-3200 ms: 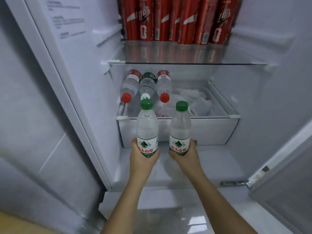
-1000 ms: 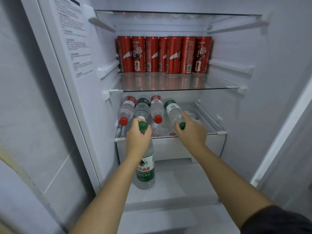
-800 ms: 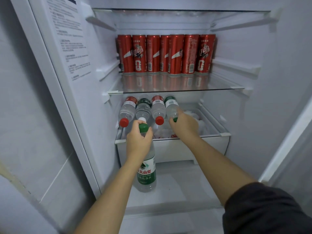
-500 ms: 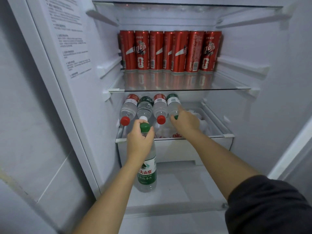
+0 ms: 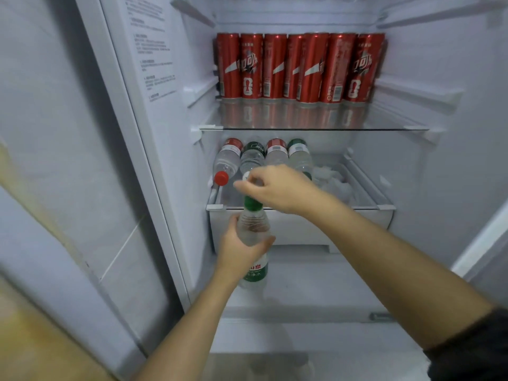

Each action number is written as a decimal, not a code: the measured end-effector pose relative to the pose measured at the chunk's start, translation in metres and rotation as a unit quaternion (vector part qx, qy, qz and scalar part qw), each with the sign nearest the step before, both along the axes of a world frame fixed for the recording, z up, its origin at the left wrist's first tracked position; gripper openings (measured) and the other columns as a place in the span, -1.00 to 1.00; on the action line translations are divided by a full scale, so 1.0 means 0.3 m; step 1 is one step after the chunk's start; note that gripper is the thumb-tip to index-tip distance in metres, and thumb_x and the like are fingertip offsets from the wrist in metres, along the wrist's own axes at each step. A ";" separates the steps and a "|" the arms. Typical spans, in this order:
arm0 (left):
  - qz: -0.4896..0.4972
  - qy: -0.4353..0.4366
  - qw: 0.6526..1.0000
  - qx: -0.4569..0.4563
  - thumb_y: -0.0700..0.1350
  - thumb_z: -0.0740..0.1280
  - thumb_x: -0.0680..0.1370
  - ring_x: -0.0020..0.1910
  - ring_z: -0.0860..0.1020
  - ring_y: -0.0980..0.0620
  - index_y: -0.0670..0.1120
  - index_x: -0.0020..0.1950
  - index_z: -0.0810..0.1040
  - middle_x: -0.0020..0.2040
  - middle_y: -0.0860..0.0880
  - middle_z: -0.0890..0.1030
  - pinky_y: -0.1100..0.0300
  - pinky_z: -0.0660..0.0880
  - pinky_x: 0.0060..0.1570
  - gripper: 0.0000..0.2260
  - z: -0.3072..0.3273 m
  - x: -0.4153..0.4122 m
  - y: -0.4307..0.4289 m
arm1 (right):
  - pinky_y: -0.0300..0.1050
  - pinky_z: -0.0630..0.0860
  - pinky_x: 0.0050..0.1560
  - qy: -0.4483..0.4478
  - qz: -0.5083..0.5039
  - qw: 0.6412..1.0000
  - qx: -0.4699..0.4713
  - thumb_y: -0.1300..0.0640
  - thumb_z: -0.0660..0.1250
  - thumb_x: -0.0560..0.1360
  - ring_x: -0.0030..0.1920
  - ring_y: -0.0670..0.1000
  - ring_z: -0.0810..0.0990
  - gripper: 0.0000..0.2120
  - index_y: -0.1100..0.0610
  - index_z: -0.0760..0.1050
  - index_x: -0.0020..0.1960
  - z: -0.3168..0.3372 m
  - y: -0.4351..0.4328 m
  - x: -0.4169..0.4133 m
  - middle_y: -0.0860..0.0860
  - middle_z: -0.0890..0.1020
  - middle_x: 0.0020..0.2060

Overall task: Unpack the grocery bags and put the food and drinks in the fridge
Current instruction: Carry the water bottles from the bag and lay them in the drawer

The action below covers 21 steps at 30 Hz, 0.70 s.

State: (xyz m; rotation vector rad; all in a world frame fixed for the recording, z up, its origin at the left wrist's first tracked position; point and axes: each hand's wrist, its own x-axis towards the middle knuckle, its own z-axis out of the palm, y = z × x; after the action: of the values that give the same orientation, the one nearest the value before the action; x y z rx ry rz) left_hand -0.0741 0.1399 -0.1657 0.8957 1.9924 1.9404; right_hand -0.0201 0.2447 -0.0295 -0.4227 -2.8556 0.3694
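Left hand (image 5: 242,248) holds an upright water bottle (image 5: 253,225) at its shoulder, grip wrapped round the clear body just above the green label, thumb on the right side. The bottle stands on the fridge floor (image 5: 316,281), near the left wall and just in front of the drawer (image 5: 302,226). Its green cap (image 5: 252,204) reaches the drawer's front rim. Right hand (image 5: 283,188) reaches in from the right, over the cap, heel of the palm just above or touching it, can't tell which. Right grip: fingers bent, thumb and forefinger close together beside the white cap (image 5: 245,176) of a lying bottle; can't tell if they pinch anything. Four bottles lie side by side at the drawer's left end, necks toward the near side: red-capped bottle (image 5: 226,160) far left, dark-green-label bottle (image 5: 251,156) next, red-label bottle (image 5: 276,155), then green-label bottle (image 5: 299,158), partly hidden by the right hand. Crumpled white plastic (image 5: 335,180) fills the drawer to the right of the bottles. Glass shelf (image 5: 398,121) above the drawer carries a row of seven red cans (image 5: 299,67), upright, touching, at the far edge. Printed text panel (image 5: 154,50) on the fridge's left inner wall. Dark sleeve (image 5: 472,350) on the right forearm, bottom right.
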 end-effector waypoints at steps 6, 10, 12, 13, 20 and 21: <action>-0.003 -0.017 0.997 -0.069 -0.19 0.58 0.35 -0.12 0.57 0.19 0.03 0.11 0.41 -0.13 0.15 0.58 0.50 0.44 -0.32 -0.53 -0.097 0.024 -0.029 | -0.11 0.31 -0.37 -0.088 0.014 0.994 0.057 -0.18 0.22 0.53 -0.34 -0.04 0.41 -0.66 0.09 0.40 -0.21 -0.029 -0.043 0.013 -0.03 0.45 -0.34; -0.049 -0.006 0.997 -0.061 -0.19 0.57 0.36 -0.11 0.59 0.16 0.12 0.03 0.43 -0.10 0.12 0.61 0.46 0.47 -0.27 -0.57 -0.072 0.038 -0.008 | -0.15 0.29 -0.39 -0.020 -0.035 0.999 0.033 -0.09 0.24 0.49 -0.36 0.05 0.41 -0.69 0.12 0.39 -0.29 -0.029 -0.027 0.070 0.00 0.42 -0.42; -0.080 0.014 0.996 -0.047 -0.18 0.57 0.36 -0.07 0.60 0.18 0.12 0.07 0.45 -0.07 0.15 0.61 0.44 0.49 -0.23 -0.57 -0.020 0.057 0.029 | -0.15 0.22 -0.41 0.038 -0.072 0.996 0.030 -0.05 0.25 0.46 -0.38 0.04 0.37 -0.69 0.11 0.35 -0.36 0.010 -0.020 0.117 0.00 0.38 -0.47; -0.093 0.030 0.994 -0.038 -0.17 0.57 0.36 -0.06 0.60 0.25 0.11 0.10 0.46 -0.06 0.19 0.61 0.45 0.48 -0.20 -0.56 0.017 0.068 0.056 | -0.15 0.19 -0.41 0.074 -0.090 0.993 0.032 -0.02 0.26 0.45 -0.41 0.03 0.33 -0.68 0.09 0.29 -0.39 0.043 -0.016 0.143 -0.01 0.35 -0.49; -0.210 0.198 0.957 0.029 0.07 0.54 0.36 0.13 0.57 0.17 0.00 0.28 0.48 0.12 0.13 0.63 0.16 0.54 0.12 -0.46 0.295 0.122 0.283 | -0.12 0.17 -0.43 0.270 -0.208 0.934 0.106 0.03 0.27 0.45 -0.45 0.00 0.30 -0.66 0.11 0.24 -0.41 0.239 0.039 0.339 0.00 0.34 -0.53; -0.221 0.217 0.951 0.019 0.10 0.54 0.36 0.14 0.57 0.15 0.02 0.29 0.47 0.12 0.13 0.63 0.10 0.55 0.12 -0.45 0.310 0.119 0.316 | -0.12 0.16 -0.43 0.282 -0.223 0.926 0.118 0.03 0.27 0.46 -0.45 -0.01 0.30 -0.67 0.11 0.26 -0.40 0.236 0.048 0.362 -0.01 0.35 -0.52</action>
State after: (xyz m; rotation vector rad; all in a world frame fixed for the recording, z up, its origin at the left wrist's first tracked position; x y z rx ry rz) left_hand -0.0385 0.2348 -0.0726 1.7305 1.7418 1.6282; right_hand 0.0886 0.2593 0.0414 -0.7529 -2.1294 0.0429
